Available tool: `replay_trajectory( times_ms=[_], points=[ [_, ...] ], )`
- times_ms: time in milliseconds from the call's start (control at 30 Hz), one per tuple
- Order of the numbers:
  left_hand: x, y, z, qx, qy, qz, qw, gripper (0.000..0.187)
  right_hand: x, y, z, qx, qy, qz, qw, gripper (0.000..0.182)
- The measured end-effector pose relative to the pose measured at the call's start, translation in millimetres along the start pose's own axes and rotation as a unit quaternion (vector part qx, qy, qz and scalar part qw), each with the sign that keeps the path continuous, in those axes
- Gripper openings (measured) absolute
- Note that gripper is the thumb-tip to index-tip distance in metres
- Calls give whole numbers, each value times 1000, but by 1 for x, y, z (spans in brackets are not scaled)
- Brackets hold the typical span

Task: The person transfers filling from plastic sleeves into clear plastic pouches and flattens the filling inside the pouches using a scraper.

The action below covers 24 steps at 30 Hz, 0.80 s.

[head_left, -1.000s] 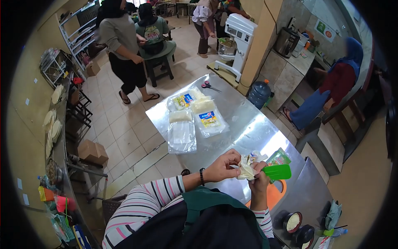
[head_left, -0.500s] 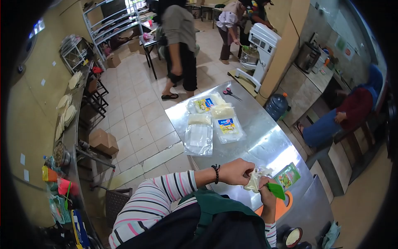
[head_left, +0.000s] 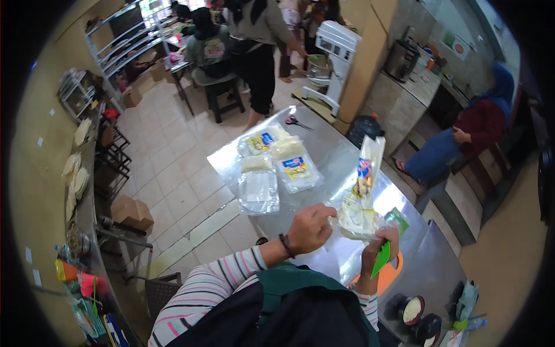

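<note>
A clear plastic pouch (head_left: 357, 199) with a blue and yellow label and pale cream-coloured residue stands stretched upward over the metal table. My left hand (head_left: 310, 228) pinches its edge on the left side. At the pouch's lower right corner, my right hand (head_left: 383, 246) is closed around the plastic and also holds a flat green plastic scraper (head_left: 381, 260). Partly behind that hand lies a green packet (head_left: 398, 220). An orange board (head_left: 391, 273) shows under my right forearm. Farther up the table are similar labelled pouches (head_left: 296, 168) and a clear, unlabelled side of one (head_left: 258, 188).
Scissors (head_left: 298, 122) lie at the far end of the metal table (head_left: 338, 151). Dark bowls of white food (head_left: 412, 309) stand at the lower right. A stand mixer (head_left: 332, 55) is beyond the table. One person (head_left: 430, 144) sits at right; others are at the back.
The pouch was bunched between my hands and now extends upright, its label showing. My left hand has moved left, away from my right. The view has shifted; a standing person has moved.
</note>
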<state>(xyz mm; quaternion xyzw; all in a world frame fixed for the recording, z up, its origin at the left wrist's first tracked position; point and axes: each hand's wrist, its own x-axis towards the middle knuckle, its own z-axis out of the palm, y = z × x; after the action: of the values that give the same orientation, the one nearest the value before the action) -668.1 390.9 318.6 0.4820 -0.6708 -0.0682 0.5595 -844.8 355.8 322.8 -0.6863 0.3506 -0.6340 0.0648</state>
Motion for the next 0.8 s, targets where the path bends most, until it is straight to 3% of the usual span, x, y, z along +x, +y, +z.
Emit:
replay_trajectory(
  times_ms=[33, 67, 100, 133, 167, 233, 267, 333, 367, 567, 633, 667, 733, 800],
  points=[
    [-2, 5, -6, -67, -83, -91, 990, 24, 6, -1, 1, 2, 28, -45, 999, 7],
    [-3, 3, -10, -83, -97, -88, 988, 24, 10, -3, 0, 11, 36, -60, 997, 9],
    [-2, -1, -14, -386, -72, -271, 879, 19, 13, -2, 1, 44, 13, -49, 998, 10],
    [0, -1, -5, -632, -49, -432, 641, 15, 10, 0, -7, 65, -7, -33, 997, 11],
    [1, -5, 2, -635, -58, -436, 635, 15, 5, 0, -6, 55, -4, -29, 998, 11],
    [4, -12, 16, -561, -36, -464, 685, 19, -4, 3, 0, 61, -25, -58, 996, 13],
    [4, -9, 19, -563, -39, -465, 683, 19, -9, 5, 7, 77, -21, -89, 993, 14],
    [8, 5, 19, -453, -64, -377, 806, 31, -12, 7, 5, 57, -38, -67, 995, 15],
    [0, -15, 24, -425, -67, -376, 820, 30, -11, 5, 4, 54, -40, -67, 995, 15],
    [22, -4, 8, -419, -11, -304, 855, 22, -4, -5, 6, 28, -30, -61, 997, 16],
    [31, -6, 3, -429, -5, -285, 857, 20, -9, -1, 3, 198, -120, 193, 953, 18],
    [33, -7, -3, -414, -36, -270, 869, 20, -4, 3, -2, 199, -117, 189, 955, 18],
    [36, -9, -13, -396, -72, -254, 879, 21, 6, 6, -15, 370, -179, 313, 856, 15],
    [36, -7, -17, -337, -164, -250, 893, 24, 17, 7, -14, 400, -143, 341, 838, 16]
  ],
)
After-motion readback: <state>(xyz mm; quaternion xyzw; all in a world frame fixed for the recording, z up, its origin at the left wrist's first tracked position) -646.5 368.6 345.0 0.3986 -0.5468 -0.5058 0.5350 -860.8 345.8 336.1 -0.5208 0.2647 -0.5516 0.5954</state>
